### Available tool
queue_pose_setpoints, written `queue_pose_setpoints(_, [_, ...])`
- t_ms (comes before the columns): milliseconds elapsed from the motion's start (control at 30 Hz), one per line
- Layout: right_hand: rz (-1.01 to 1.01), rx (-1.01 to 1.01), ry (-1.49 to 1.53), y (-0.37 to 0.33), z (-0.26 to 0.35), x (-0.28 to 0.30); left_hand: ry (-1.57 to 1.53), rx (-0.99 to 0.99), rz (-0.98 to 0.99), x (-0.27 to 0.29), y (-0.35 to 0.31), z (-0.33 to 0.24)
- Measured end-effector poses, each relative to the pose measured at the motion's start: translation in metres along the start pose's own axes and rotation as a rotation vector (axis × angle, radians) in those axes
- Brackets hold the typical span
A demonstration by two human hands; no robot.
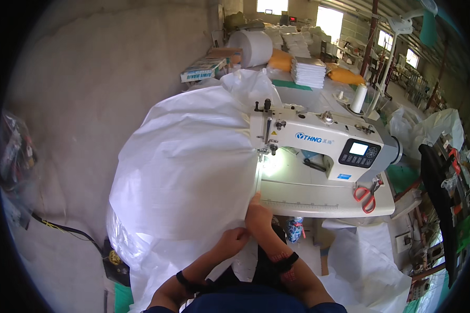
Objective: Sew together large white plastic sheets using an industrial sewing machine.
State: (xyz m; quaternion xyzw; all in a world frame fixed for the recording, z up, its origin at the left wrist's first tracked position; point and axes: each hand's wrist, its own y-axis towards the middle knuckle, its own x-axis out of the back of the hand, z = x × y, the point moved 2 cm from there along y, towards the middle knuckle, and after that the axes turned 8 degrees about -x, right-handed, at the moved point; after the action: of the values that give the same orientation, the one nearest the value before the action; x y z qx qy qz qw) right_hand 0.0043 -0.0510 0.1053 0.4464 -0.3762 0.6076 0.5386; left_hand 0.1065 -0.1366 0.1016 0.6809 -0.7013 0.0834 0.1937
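Observation:
A large sheet of thin white material (188, 161) billows over the left side of the sewing machine (318, 138). Its right edge runs up under the lit needle area. My right hand (258, 216) grips that edge just in front of the machine, index finger pointing along it toward the needle. Lower and to the left, my left hand (234, 241) is closed on the same sheet, its knuckles near my right wrist. The fingertips of both hands are partly hidden.
Red-handled scissors (365, 198) lie on the machine bed's right end. A white thread cone (358, 98) stands behind the machine. Farther back are a large white roll (250, 48), a stack of folded white sheets (308, 72) and orange bundles (344, 76). More white sheeting (363, 255) hangs at the lower right.

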Motion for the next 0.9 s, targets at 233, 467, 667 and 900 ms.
queue_pose_setpoints(233, [-0.024,0.020,0.010,-0.006,-0.003,-0.001,1.135,-0.180,-0.402,0.064,0.003,0.017])
queue_pose_setpoints(467, [-0.083,0.042,-0.047,0.016,-0.001,0.004,1.198,-0.090,-0.455,0.147,0.038,0.061])
queue_pose_setpoints(667, [-0.100,0.097,-0.158,0.059,0.003,0.007,1.161,-0.061,-0.442,0.177,0.081,0.085])
queue_pose_setpoints(900, [-0.142,0.011,-0.120,0.079,0.007,0.000,1.154,0.059,-0.370,0.192,0.127,0.084])
